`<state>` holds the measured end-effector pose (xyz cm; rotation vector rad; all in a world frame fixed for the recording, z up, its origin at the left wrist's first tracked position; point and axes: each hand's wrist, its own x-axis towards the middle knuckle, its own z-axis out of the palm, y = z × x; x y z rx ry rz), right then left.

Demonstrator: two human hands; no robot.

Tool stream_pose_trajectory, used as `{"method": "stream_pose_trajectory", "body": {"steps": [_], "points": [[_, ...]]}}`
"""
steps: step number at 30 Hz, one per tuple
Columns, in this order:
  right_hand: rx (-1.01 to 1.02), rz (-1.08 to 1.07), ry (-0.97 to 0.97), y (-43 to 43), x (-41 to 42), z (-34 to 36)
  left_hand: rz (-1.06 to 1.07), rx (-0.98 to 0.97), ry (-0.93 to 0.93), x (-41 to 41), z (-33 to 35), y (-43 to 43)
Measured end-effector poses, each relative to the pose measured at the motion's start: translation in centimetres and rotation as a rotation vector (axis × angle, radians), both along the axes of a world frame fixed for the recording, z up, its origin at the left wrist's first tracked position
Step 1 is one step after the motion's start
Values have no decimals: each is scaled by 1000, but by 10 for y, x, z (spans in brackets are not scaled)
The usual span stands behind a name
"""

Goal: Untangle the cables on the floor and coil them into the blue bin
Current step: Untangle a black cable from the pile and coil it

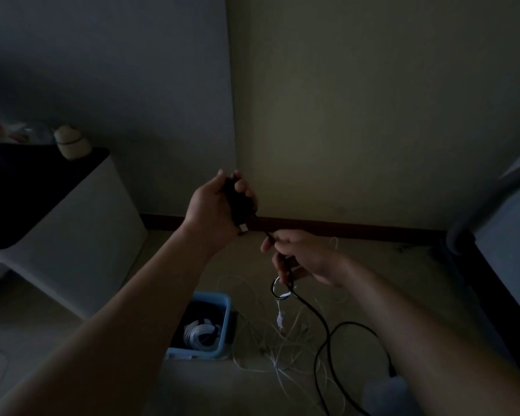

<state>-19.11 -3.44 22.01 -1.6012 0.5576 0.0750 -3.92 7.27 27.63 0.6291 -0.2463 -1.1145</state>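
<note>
Blue bin [226,319] sits on the floor with a white coil [200,333] already inside. Left hand [219,205] has its fingers wrapped tight round the black coil [239,205], and right hand [300,256] pinches the black cable [353,323] feeding it. Risk imo: that trailing cable crosses the white tangle [279,361] and could snag it or drag it up. Super dark, so I can't count the loops, and the cable's end runs out of frame.

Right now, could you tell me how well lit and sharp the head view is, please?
Head view: very dim; the black cable gripped by the left hand and pinched by the right hand nearly melts into shadow; the white coil in the blue bin stands out, though soft; wide-angle bending shows toward the edges.
</note>
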Motion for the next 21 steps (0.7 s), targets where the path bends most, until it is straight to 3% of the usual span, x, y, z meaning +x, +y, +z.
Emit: {"method": "stream_pose_trajectory", "body": {"steps": [5,8,12,15,18,21], "points": [[-7,102,8,8,2,11,180,117,-230,-11,-1,-8],[38,42,-45,13,5,16,266,268,-621,-18,-5,-9],[97,-21,-148,19,5,24,226,496,-1071,-27,-11,-8],[-43,-48,-189,16,6,22,151,622,-1564,-26,-20,-4],[-271,-36,-156,8,7,17,31,716,-2360,-20,-30,1],[-408,-13,-83,0,4,19,-105,865,-2581,-20,-25,1]]}}
